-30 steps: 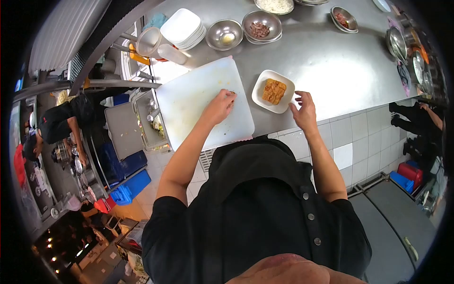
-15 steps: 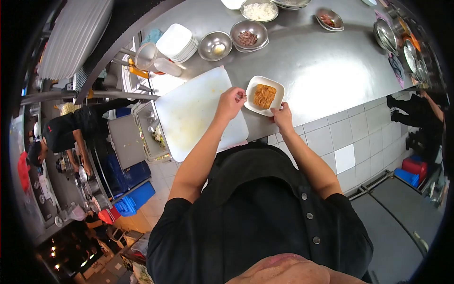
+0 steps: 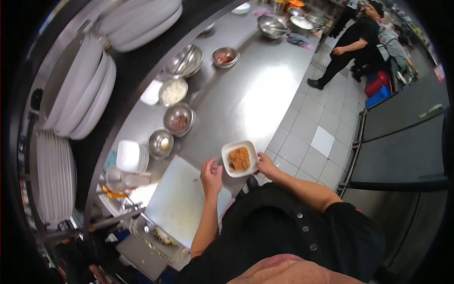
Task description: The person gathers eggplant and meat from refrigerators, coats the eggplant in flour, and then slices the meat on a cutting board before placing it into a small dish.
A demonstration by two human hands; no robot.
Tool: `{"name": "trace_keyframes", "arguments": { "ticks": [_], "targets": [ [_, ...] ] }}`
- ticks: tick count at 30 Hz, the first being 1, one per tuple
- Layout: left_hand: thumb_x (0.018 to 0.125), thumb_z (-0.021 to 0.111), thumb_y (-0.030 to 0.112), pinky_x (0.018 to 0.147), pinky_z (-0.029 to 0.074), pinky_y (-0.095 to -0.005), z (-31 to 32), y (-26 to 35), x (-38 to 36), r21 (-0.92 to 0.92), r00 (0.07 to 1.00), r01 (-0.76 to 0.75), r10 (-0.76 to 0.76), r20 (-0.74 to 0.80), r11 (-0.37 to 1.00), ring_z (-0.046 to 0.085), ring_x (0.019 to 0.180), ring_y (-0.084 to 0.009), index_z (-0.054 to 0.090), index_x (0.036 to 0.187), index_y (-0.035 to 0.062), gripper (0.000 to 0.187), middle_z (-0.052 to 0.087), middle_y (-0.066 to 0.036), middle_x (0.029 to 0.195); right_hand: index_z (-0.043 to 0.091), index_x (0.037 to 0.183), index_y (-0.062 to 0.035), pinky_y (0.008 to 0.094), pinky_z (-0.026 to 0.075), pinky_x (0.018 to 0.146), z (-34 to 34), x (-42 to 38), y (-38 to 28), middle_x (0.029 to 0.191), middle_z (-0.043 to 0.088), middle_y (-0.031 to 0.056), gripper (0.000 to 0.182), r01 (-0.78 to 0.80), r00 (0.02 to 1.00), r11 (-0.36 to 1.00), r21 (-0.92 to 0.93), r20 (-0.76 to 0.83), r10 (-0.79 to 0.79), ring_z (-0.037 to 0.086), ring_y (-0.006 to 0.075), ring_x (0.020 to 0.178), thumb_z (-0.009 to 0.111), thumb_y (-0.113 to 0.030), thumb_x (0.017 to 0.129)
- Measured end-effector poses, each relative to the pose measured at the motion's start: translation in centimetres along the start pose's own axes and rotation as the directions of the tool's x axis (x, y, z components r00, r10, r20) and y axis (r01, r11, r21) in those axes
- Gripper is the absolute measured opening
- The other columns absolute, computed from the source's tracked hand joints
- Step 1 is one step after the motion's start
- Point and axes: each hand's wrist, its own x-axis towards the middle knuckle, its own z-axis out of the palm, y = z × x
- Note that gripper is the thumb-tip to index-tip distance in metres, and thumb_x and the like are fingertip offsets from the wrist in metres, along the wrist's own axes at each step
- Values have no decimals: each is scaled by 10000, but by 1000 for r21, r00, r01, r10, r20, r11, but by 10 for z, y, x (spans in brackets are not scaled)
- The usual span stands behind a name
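A white square dish [image 3: 227,152] with rounded corners holds a block of orange-brown food [image 3: 240,158] with a rough surface. My right hand [image 3: 266,165] grips the dish by its right edge, thumb and fingers closed on the rim. Just left of the dish is my left hand [image 3: 211,177], its fingers loosely bent and apart, with nothing visible in it. Below that hand lies a large white cutting board [image 3: 177,203] with yellowish stains.
Metal bowls with a pale yellow item [image 3: 161,143], chopped meat [image 3: 179,121], white shreds [image 3: 173,92] and red pieces [image 3: 225,57] line the steel counter [image 3: 236,102]. White dishes [image 3: 128,155] are stacked at left. A co-worker [image 3: 352,47] stands in the aisle.
My head view has turned toward the right, bringing the aisle and a co-worker into fuller sight. My left hand has come off the dish's side; the right hand still holds it.
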Motion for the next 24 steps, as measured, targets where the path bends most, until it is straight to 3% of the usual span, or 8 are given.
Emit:
{"name": "trace_keyframes", "arguments": {
  "ticks": [4, 6, 11, 13, 19, 21, 24],
  "targets": [
    [895, 741, 33, 811, 592, -324, 43, 15, 13, -77, 995, 7, 1, 104, 997, 709, 925, -191, 699, 1250, 30, 357, 714, -106, 1175, 523, 1370, 28, 430, 641, 610, -78, -51, -16, 1045, 709, 210, 504, -19, 991, 995, 95, -129, 31, 748, 312, 834, 524, 83, 869],
    [899, 742, 50, 810, 593, -320, 72, 39, 20, -41, 969, 33, -22, 244, 999, 718, 927, -191, 700, 1246, 25, 350, 710, -118, 1191, 508, 1392, 13, 441, 653, 614, -123, -74, -17, 1047, 712, 212, 552, -10, 972, 991, 136, -231, 41, 751, 321, 834, 529, 84, 845],
    [887, 760, 95, 803, 602, -360, 178, 83, 46, 18, 892, -66, 51, 449, 998, 734, 915, -230, 700, 1238, 37, 361, 714, -131, 1174, 508, 1328, 6, 415, 638, 553, -260, -79, 59, 997, 706, 196, 511, 75, 898, 963, 260, -438, 49, 745, 314, 764, 514, 75, 822],
    [881, 778, 118, 824, 599, -382, 231, 85, 56, 109, 832, -213, 122, 541, 971, 741, 905, -242, 701, 1238, 41, 373, 717, -131, 1169, 507, 1299, 9, 402, 631, 538, -312, -89, 77, 980, 704, 191, 483, 138, 875, 947, 289, -484, 20, 739, 303, 743, 502, 77, 821],
    [877, 803, 153, 844, 599, -397, 373, 116, 73, 202, 789, -212, 45, 613, 956, 753, 887, -259, 696, 1250, 40, 404, 719, -134, 1184, 500, 1245, 23, 361, 616, 508, -466, -113, 68, 941, 703, 190, 427, 264, 795, 902, 341, -607, -3, 722, 277, 685, 478, 71, 821],
    [880, 799, 149, 861, 602, -399, 409, 129, 78, 215, 783, -162, -7, 622, 963, 757, 926, -270, 690, 1270, 38, 420, 718, -145, 1205, 489, 1263, 33, 351, 596, 471, -512, -114, 64, 934, 709, 196, 422, 273, 765, 880, 388, -643, 46, 714, 258, 644, 452, 70, 844],
    [884, 795, 145, 909, 606, -400, 465, 151, 89, 234, 773, -219, 22, 634, 947, 754, 1008, -293, 689, 1285, 38, 429, 710, -195, 1226, 479, 1266, 27, 339, 591, 462, -581, -102, 49, 943, 715, 219, 419, 273, 749, 862, 428, -657, 90, 721, 273, 640, 449, 48, 848]
  ]
}}
